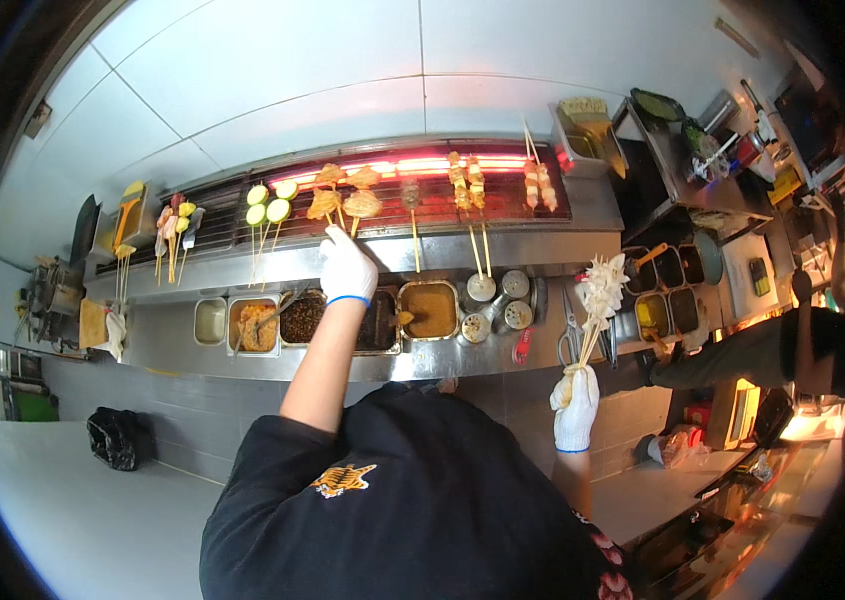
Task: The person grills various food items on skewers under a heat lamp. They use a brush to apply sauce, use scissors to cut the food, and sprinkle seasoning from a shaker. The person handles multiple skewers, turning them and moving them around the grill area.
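Note:
My left hand (348, 264), in a white knit glove, is at the grill's front edge, its fingers at the stick ends of flat browned skewers (326, 201); whether it grips them I cannot tell. My right hand (576, 401), gloved too, is closed around the sticks of a bunch of skewers with pale, petal-like food (602, 289), held up right of the scissors (569, 330). On the glowing grill (434, 214) lie green round slices on skewers (278, 211), one dark skewer (410, 195), chunky meat skewers (467, 184) and paler ones (539, 185).
Along the steel counter (167, 330) stand sauce pans (428, 309) and shaker jars (517, 315). A brush rests in a tray (128, 214) at the left, another in a tray (586, 135) at the right. Another person's dark-clothed leg or arm (730, 356) shows at the far right.

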Available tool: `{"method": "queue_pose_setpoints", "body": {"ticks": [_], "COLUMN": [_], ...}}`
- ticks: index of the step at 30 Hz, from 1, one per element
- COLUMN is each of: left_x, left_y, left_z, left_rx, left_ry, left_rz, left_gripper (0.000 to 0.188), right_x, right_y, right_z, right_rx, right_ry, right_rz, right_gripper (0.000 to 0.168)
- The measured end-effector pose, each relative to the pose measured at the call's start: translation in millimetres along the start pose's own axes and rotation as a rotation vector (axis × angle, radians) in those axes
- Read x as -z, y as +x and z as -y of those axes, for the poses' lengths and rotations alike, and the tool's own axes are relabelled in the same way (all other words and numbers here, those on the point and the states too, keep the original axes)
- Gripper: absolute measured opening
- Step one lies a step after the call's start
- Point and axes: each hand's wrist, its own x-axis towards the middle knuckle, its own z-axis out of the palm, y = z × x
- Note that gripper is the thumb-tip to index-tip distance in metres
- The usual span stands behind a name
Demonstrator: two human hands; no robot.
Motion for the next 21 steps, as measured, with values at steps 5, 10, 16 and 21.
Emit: {"method": "queue_pose_setpoints", "body": {"ticks": [5,10,16,21], "left_x": [-12.0,-6.8,3.8,5.2], "left_y": [9.3,18.8,26.5,24.1], "left_z": [-8.0,14.9,45.1,53.1], "left_rx": [0.058,0.005,-0.043,-0.123], "left_ry": [-0.001,-0.018,0.001,0.053], "left_rz": [0.023,-0.011,0.018,0.039], "left_gripper": [0.055,0.054,0.053,0.056], "right_x": [-29.0,-49.5,-61.8,-75.3], "right_y": [-10.9,-23.3,-25.3,-24.0], "right_z": [3.3,-8.3,-17.3,-11.8], "right_rx": [0.025,0.006,-0.022,0.007], "right_ry": [-0.016,-0.045,-0.054,-0.08], "right_rz": [-0.023,0.048,0.066,0.098], "right_gripper": [0.021,0.021,0.02,0.022]}}
